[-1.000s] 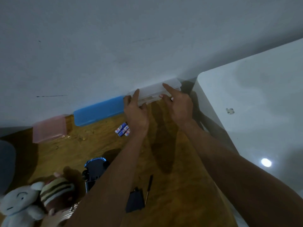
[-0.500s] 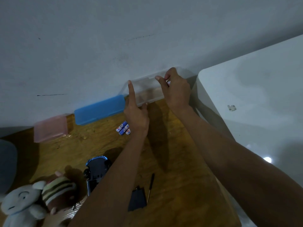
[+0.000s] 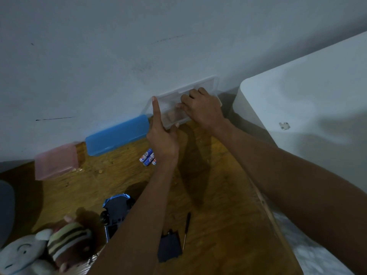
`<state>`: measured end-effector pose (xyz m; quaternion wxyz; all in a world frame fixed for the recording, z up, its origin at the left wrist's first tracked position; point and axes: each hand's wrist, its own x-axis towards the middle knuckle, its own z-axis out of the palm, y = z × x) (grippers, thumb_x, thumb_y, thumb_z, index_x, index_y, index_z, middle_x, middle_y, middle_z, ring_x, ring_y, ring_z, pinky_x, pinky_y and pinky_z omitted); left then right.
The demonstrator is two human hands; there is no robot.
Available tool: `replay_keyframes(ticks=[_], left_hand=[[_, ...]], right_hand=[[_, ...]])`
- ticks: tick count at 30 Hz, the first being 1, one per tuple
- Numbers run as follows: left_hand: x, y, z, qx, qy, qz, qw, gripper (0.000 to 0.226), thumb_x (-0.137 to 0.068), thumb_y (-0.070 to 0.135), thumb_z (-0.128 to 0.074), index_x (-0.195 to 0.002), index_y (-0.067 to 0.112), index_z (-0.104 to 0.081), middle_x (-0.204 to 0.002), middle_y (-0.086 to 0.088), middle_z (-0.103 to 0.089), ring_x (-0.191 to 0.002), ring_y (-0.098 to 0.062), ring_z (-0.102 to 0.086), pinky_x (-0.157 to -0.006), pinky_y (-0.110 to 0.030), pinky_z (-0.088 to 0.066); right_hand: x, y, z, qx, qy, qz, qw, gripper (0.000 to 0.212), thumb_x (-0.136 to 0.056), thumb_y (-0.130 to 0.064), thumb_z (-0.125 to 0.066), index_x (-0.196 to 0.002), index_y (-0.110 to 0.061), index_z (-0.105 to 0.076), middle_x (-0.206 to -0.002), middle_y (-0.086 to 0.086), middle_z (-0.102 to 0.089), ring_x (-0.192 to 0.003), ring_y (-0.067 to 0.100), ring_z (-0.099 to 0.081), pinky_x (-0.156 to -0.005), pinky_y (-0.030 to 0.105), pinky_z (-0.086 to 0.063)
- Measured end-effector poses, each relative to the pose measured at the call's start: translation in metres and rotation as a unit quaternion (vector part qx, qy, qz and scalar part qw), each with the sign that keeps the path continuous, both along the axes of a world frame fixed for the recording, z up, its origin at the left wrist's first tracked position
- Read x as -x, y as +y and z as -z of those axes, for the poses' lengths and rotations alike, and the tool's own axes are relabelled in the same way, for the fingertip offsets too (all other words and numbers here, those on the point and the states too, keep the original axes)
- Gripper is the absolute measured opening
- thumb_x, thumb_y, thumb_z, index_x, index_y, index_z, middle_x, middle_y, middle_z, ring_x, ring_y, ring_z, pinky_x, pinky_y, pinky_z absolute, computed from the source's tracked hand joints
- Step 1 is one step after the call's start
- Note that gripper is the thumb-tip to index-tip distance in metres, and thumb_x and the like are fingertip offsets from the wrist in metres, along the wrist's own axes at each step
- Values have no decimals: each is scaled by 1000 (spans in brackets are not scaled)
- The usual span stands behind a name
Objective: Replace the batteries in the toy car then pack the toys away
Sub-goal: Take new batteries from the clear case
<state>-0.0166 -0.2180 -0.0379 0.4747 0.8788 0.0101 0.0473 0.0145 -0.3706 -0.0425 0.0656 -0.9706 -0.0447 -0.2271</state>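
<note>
A clear plastic box (image 3: 174, 121) stands against the wall, its lid (image 3: 200, 86) tipped up. My left hand (image 3: 162, 137) grips the box's front left; its raised index finger props the lid and its thumb presses the front wall. My right hand (image 3: 202, 110) reaches into the box with curled fingers, and what they hold is hidden. Three blue batteries (image 3: 148, 158) lie beside my left wrist. The toy car (image 3: 116, 213) lies upside down near the front, partly behind my left forearm. Its black battery cover (image 3: 169, 248) and a thin screwdriver (image 3: 186, 230) lie nearby.
A blue box (image 3: 117, 133) and a pink box (image 3: 55, 161) sit along the wall to the left. A grey plush (image 3: 19, 255) and a striped plush (image 3: 68, 240) lie at the front left. A white cabinet (image 3: 307, 108) borders the wooden table (image 3: 218, 195) on the right.
The clear box's lid went from shut to tipped up against the wall. My left index finger rose with it, and my right hand moved over the rim and down into the box.
</note>
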Motion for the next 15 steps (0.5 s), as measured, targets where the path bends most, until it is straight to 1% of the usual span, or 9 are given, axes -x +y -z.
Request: replay_keyframes(ticks=[3, 5, 6, 8, 9, 12, 15], left_hand=[[1, -2, -1, 8, 1, -7, 1000, 92, -89, 8, -75, -160, 33, -23, -125, -6, -65, -105, -8, -58, -93, -21, -50], [1, -2, -1, 7, -1, -9, 1000, 92, -89, 8, -75, -160, 32, -23, -128, -6, -64, -108, -10, -60, -97, -26, -53], [1, -2, -2, 7, 0, -9, 1000, 92, -89, 8, -75, -160, 32, -23, -129, -6, -64, -110, -13, -62, -99, -31, -55], [1, -2, -3, 6, 3, -7, 1000, 91, -90, 8, -75, -160, 33, -22, -128, -6, -65, -111, -18, -64, -98, -39, -56], [1, -2, -4, 2, 3, -6, 1000, 91, -90, 7, -74, -160, 33, -22, -126, -6, -65, -109, -20, -65, -96, -41, -57], [1, -1, -4, 6, 5, -3, 1000, 89, -91, 7, -72, -160, 33, -22, -126, -7, -65, -109, -21, -65, -95, -42, -57], [1, -2, -3, 11, 15, -3, 1000, 88, -92, 8, -71, -160, 35, -21, -126, -7, -65, -111, -22, -64, -97, -43, -57]], right_hand=[[0, 1, -3, -44, 38, -10, 998, 37, -101, -39, -52, -95, -8, -71, -96, 15, -69, -96, 33, -62, -60, 41, -52], [1, 3, -3, -68, 49, -8, 996, 41, -100, -43, -51, -92, -7, -71, -97, 14, -67, -98, 31, -61, -63, 41, -51], [2, 3, -3, -79, 55, -7, 995, 44, -99, -46, -52, -90, -7, -70, -95, 13, -67, -97, 30, -60, -65, 41, -51], [2, 3, -3, -92, 59, -4, 994, 49, -97, -54, -53, -87, -9, -68, -91, 11, -66, -95, 28, -59, -68, 40, -51], [2, 3, -3, -93, 59, -2, 994, 50, -96, -56, -53, -86, -10, -68, -90, 10, -66, -94, 27, -59, -69, 40, -52], [1, 4, -3, -101, 62, 4, 993, 52, -94, -61, -52, -87, -12, -68, -92, 8, -68, -94, 25, -60, -74, 42, -54], [0, 5, -3, -107, 64, 6, 992, 50, -93, -60, -54, -88, -13, -69, -94, 7, -70, -95, 25, -60, -77, 43, -54]])
